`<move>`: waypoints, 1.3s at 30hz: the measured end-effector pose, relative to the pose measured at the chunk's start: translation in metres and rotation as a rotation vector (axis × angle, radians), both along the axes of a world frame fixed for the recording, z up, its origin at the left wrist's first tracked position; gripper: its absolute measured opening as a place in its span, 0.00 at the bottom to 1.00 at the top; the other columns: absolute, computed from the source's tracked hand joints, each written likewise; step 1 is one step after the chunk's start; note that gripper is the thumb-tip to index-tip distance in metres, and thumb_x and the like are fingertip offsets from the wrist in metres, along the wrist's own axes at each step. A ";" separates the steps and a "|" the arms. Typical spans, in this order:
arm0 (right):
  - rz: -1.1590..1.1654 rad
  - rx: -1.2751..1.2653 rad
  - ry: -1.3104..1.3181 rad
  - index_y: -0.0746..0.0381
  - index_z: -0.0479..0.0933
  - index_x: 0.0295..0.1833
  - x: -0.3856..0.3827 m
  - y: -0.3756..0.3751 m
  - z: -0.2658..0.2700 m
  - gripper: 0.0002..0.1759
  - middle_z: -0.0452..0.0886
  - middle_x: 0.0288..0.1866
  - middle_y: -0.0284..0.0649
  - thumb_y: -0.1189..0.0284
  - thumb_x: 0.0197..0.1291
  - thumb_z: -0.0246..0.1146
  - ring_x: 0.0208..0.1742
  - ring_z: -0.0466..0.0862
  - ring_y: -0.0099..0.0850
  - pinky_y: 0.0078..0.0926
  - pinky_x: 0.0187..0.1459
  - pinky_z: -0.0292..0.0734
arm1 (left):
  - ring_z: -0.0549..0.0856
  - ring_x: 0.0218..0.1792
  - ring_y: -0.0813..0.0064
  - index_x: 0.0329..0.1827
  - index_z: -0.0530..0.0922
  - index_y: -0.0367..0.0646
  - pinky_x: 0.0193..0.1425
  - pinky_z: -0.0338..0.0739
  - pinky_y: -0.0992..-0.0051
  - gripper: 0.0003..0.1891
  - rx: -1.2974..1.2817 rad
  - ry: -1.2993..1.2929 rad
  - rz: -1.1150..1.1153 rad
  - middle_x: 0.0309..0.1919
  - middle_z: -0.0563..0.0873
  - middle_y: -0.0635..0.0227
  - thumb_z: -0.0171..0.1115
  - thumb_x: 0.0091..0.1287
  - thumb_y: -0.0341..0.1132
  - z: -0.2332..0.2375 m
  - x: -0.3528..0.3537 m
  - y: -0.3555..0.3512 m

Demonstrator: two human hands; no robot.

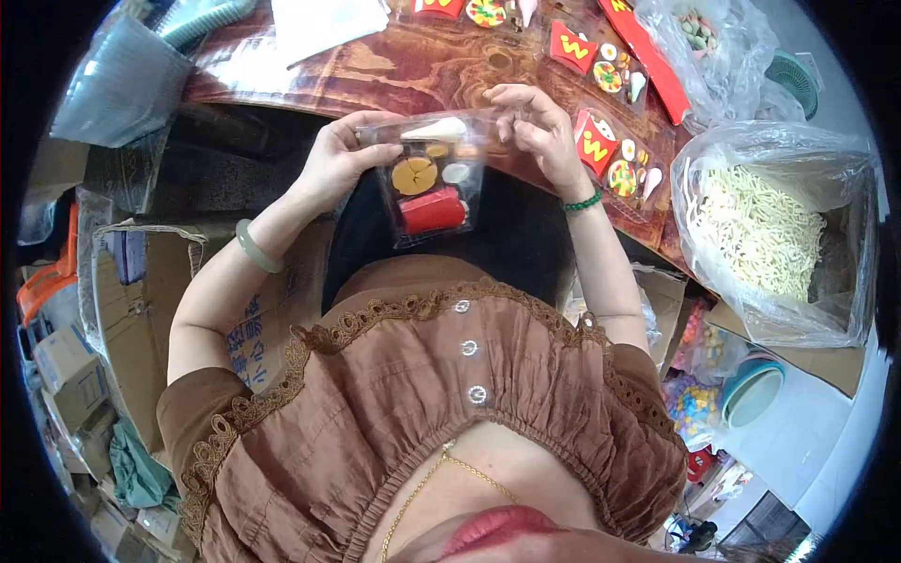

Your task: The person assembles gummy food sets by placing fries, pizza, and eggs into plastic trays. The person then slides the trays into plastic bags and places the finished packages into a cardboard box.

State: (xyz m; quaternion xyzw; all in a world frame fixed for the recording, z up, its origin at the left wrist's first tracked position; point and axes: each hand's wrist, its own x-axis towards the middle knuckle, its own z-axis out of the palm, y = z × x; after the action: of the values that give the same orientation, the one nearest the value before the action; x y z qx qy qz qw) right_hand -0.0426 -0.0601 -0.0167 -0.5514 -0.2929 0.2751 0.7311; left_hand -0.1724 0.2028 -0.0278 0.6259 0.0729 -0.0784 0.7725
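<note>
Head cam: L hand [343, 157] pinches clear pkg [434, 180]; R hand [544, 139] half-curled nr edge.

We lose part of the white sheet [324, 28] and the worktop [469, 70] past the view's top edge; we cannot tell whether the right hand's [544, 136] fingers [522, 96] touch the clear package [434, 183].

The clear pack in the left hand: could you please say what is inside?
The clear pack holds a red piece, a round orange-brown piece, a white tapered piece and a small white piece. Their far sides are hidden.
</note>
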 end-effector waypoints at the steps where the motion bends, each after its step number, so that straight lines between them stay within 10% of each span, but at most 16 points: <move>1: -0.006 0.000 -0.003 0.65 0.77 0.51 -0.001 0.001 0.002 0.16 0.79 0.53 0.36 0.82 0.56 0.63 0.52 0.78 0.22 0.23 0.53 0.75 | 0.85 0.46 0.77 0.59 0.75 0.35 0.53 0.81 0.77 0.20 0.014 -0.039 0.012 0.46 0.86 0.63 0.66 0.63 0.23 0.003 -0.001 -0.002; 6: -0.106 -0.335 -0.180 0.65 0.79 0.47 0.002 0.006 0.013 0.14 0.85 0.39 0.34 0.68 0.61 0.70 0.39 0.82 0.18 0.17 0.44 0.78 | 0.85 0.46 0.80 0.57 0.77 0.34 0.52 0.81 0.78 0.17 0.125 -0.246 0.145 0.46 0.86 0.64 0.64 0.64 0.22 0.038 -0.028 -0.014; 10: 0.423 -0.606 0.363 0.67 0.81 0.46 -0.010 0.002 0.054 0.55 0.84 0.25 0.40 0.24 0.58 0.34 0.13 0.72 0.15 0.09 0.12 0.55 | 0.89 0.40 0.67 0.51 0.81 0.35 0.44 0.84 0.73 0.19 0.758 -0.911 0.142 0.41 0.88 0.56 0.66 0.53 0.19 0.096 -0.054 -0.023; 14: 0.520 -0.502 0.297 0.69 0.76 0.57 -0.027 0.021 0.083 0.23 0.84 0.47 0.36 0.67 0.60 0.68 0.44 0.81 0.18 0.17 0.44 0.76 | 0.85 0.50 0.59 0.50 0.82 0.40 0.53 0.82 0.64 0.21 0.692 -1.199 -0.236 0.50 0.84 0.58 0.72 0.50 0.27 0.101 -0.062 -0.053; 17: 0.544 -0.560 0.204 0.68 0.76 0.57 -0.015 0.020 0.099 0.20 0.84 0.46 0.33 0.75 0.59 0.68 0.45 0.81 0.19 0.18 0.47 0.77 | 0.79 0.58 0.55 0.54 0.80 0.42 0.59 0.77 0.59 0.24 0.586 -1.125 -0.280 0.57 0.80 0.57 0.74 0.51 0.32 0.095 -0.053 -0.054; 24: 0.543 -1.167 -0.780 0.68 0.79 0.51 -0.026 0.017 0.057 0.24 0.86 0.35 0.42 0.66 0.51 0.74 0.36 0.86 0.34 0.29 0.41 0.79 | 0.61 0.72 0.44 0.67 0.68 0.41 0.69 0.63 0.47 0.38 1.290 -0.839 -0.588 0.71 0.64 0.48 0.72 0.52 0.40 -0.027 -0.033 -0.052; 26: 0.369 -0.907 -0.846 0.66 0.80 0.51 -0.026 0.030 0.063 0.24 0.85 0.40 0.45 0.64 0.52 0.74 0.40 0.85 0.38 0.31 0.44 0.78 | 0.60 0.73 0.44 0.68 0.68 0.42 0.69 0.63 0.45 0.38 1.261 -0.751 -0.676 0.71 0.63 0.46 0.72 0.52 0.40 -0.027 -0.041 -0.047; 31: 0.105 -0.548 -1.207 0.52 0.81 0.58 0.048 0.159 0.101 0.19 0.68 0.69 0.49 0.58 0.65 0.63 0.68 0.69 0.40 0.33 0.60 0.72 | 0.68 0.68 0.45 0.54 0.78 0.38 0.70 0.65 0.51 0.23 0.966 -0.817 -0.205 0.63 0.74 0.48 0.70 0.55 0.35 0.021 -0.002 0.013; 34: -0.011 -0.187 -1.366 0.53 0.84 0.54 0.096 0.273 0.094 0.21 0.78 0.59 0.49 0.52 0.61 0.66 0.60 0.78 0.36 0.31 0.57 0.74 | 0.69 0.67 0.45 0.56 0.76 0.39 0.68 0.68 0.53 0.23 1.153 -0.700 0.185 0.63 0.75 0.49 0.69 0.58 0.35 0.034 0.028 0.076; 39: 0.073 -0.600 -1.037 0.53 0.86 0.48 0.116 0.411 0.072 0.26 0.85 0.42 0.45 0.45 0.53 0.69 0.48 0.84 0.32 0.31 0.55 0.76 | 0.61 0.72 0.43 0.66 0.70 0.38 0.73 0.62 0.52 0.31 1.439 -0.545 0.428 0.68 0.68 0.45 0.69 0.60 0.38 0.008 0.059 0.176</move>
State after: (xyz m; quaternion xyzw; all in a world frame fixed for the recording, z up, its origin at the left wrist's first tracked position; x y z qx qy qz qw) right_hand 0.0738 0.3514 0.0550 -0.7855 -0.5399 0.0659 0.2952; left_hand -0.1132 0.3790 -0.0194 0.9405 0.0329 0.2936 0.1677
